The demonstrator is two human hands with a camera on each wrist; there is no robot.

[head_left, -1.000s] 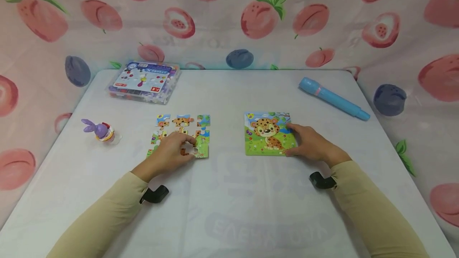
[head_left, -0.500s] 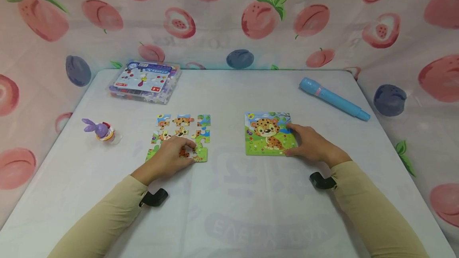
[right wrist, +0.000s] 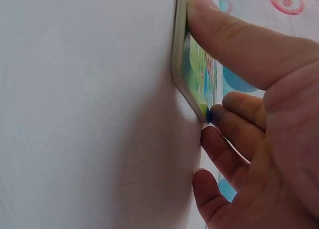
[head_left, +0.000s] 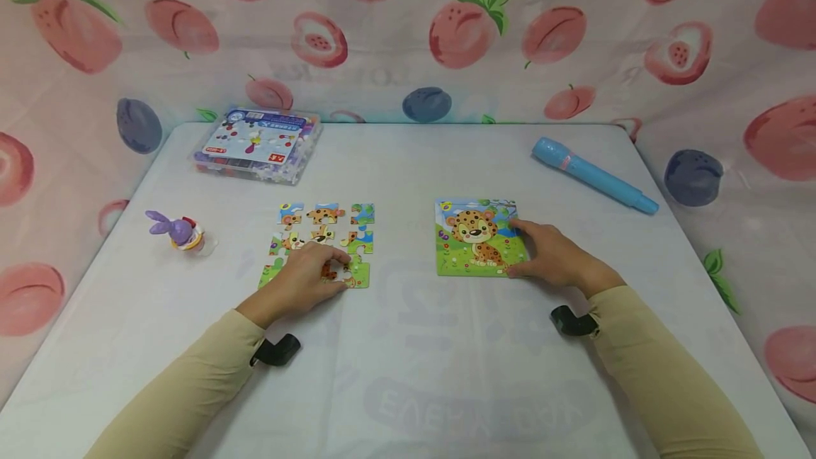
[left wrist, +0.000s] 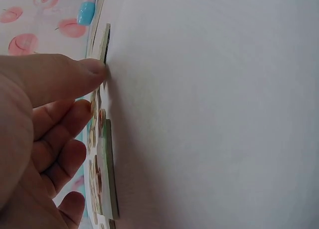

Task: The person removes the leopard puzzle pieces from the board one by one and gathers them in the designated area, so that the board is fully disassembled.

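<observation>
Loose jigsaw pieces with parts of a leopard picture lie in spaced rows left of centre, among them a top-right piece (head_left: 363, 214). My left hand (head_left: 298, 280) pinches the green bottom-right piece (head_left: 360, 277) between thumb and index finger, covering part of the bottom row. In the left wrist view the thumb (left wrist: 92, 72) presses on that piece's near edge. Right of centre lies a square leopard puzzle picture (head_left: 474, 253), whole and flat on the table. My right hand (head_left: 557, 255) holds its right side, thumb (right wrist: 219, 24) at the near corner and fingers along the edge.
At the back left stands a clear plastic box (head_left: 255, 147) with a printed label. A purple rabbit-eared toy (head_left: 181, 232) sits at the left. A blue tube-shaped object (head_left: 593, 174) lies at the back right. Fruit-print cloth (head_left: 382, 41) hangs behind the white table (head_left: 433, 360).
My left hand has drawn the bottom-right piece a little toward me, widening the gap from the row above; over the last half second it barely moves. My right hand stays still.
</observation>
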